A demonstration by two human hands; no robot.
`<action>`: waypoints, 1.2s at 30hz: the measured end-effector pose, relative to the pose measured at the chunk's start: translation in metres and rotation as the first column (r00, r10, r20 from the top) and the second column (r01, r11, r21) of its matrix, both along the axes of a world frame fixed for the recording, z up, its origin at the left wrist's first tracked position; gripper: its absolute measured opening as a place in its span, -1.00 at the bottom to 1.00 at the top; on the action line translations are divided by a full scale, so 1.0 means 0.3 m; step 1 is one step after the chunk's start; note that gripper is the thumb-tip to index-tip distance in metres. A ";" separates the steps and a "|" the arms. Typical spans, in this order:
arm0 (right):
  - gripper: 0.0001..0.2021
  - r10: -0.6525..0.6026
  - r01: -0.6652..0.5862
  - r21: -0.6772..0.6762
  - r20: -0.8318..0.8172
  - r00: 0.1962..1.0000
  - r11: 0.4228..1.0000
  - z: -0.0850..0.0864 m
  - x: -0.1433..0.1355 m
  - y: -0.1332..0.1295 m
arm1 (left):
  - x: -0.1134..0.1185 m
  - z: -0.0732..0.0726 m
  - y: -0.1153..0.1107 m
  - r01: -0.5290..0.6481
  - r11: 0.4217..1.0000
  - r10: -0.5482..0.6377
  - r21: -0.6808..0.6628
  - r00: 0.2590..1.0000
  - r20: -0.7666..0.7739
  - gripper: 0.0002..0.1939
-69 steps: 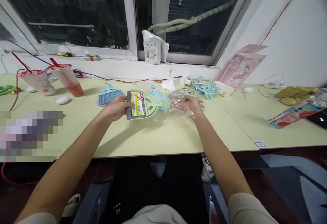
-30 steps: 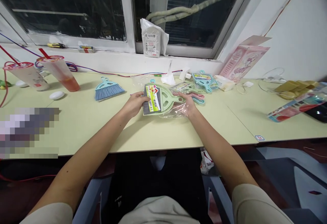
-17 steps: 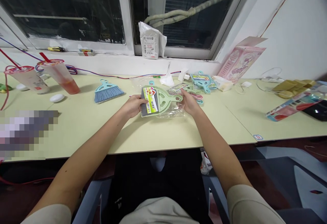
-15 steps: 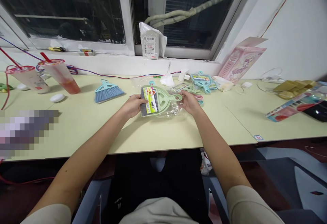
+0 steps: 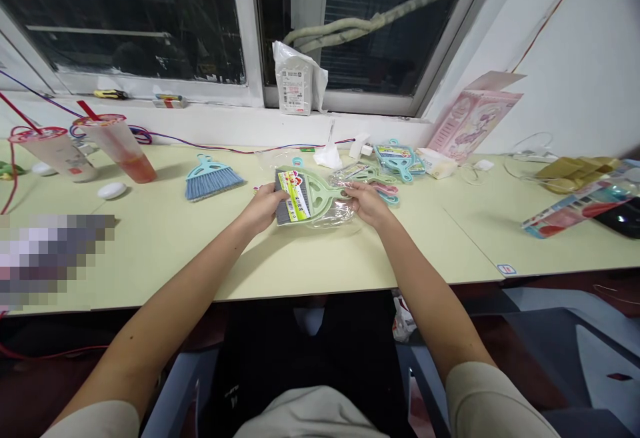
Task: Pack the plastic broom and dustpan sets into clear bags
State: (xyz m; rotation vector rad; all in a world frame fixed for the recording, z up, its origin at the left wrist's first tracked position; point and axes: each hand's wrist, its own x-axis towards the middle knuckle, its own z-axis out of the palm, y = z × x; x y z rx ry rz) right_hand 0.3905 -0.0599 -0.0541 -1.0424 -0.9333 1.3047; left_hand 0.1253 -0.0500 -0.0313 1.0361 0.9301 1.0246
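Observation:
A light green hand broom and dustpan set [image 5: 320, 193] with grey bristles and a yellow-and-white label is held just above the table, mostly level. My left hand [image 5: 264, 207] closes on its bristle end, thumb on top near the label. At the other end, my right hand [image 5: 367, 202] pinches the handle, so the handle's tip is hidden by the fingers. Clear plastic wrap [image 5: 333, 218] hangs crumpled below the set, close to my right fingers. Left of my hands a loose blue hand broom [image 5: 214, 180] lies on the table.
More wrapped broom sets [image 5: 399, 159] lie at the back, with green and pink handles nearer my right hand. Two drink cups [image 5: 123, 151] stand to the left. A pink box [image 5: 473, 121] leans at the back right. A white packet [image 5: 296, 85] rests on the windowsill [image 5: 210, 113].
My right hand has shifted slightly left, its fingers now covering the tip of the green handle. My left hand keeps its grip on the bristle end.

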 end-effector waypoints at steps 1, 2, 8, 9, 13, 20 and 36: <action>-0.87 -0.015 0.015 0.002 -0.003 1.000 1.000 0.001 -0.001 0.000 | -0.001 -0.001 0.003 0.009 1.000 -0.009 0.003 1.000 0.001 -0.63; -0.87 -0.025 0.025 -0.002 -0.006 1.000 1.000 0.002 -0.002 0.000 | -0.003 -0.002 0.007 0.009 1.000 -0.009 0.001 1.000 0.002 -0.65; -0.86 -0.026 0.024 -0.027 -0.063 0.998 0.999 0.017 -0.009 -0.010 | -0.014 -0.014 0.047 -0.082 0.994 0.089 -0.073 0.991 0.096 -0.74; -0.86 -0.031 0.029 -0.032 -0.067 0.997 0.999 0.019 -0.010 -0.011 | -0.017 -0.018 0.054 -0.094 0.993 0.101 -0.074 0.990 0.099 -0.75; -0.89 -0.049 0.047 -0.043 -0.058 0.997 0.998 0.023 -0.008 -0.011 | -0.030 -0.035 0.068 -0.078 0.997 0.080 -0.026 0.995 0.059 -0.81; -0.79 0.023 -0.022 -0.053 0.032 0.999 0.998 0.015 0.014 -0.007 | -0.031 -0.010 0.045 0.016 1.000 -0.014 -0.022 0.995 0.095 -0.85; -0.90 0.033 -0.039 -0.073 -0.075 0.997 0.997 0.016 0.040 0.001 | -0.061 -0.035 0.072 0.080 0.997 -0.082 0.018 0.986 0.145 -0.90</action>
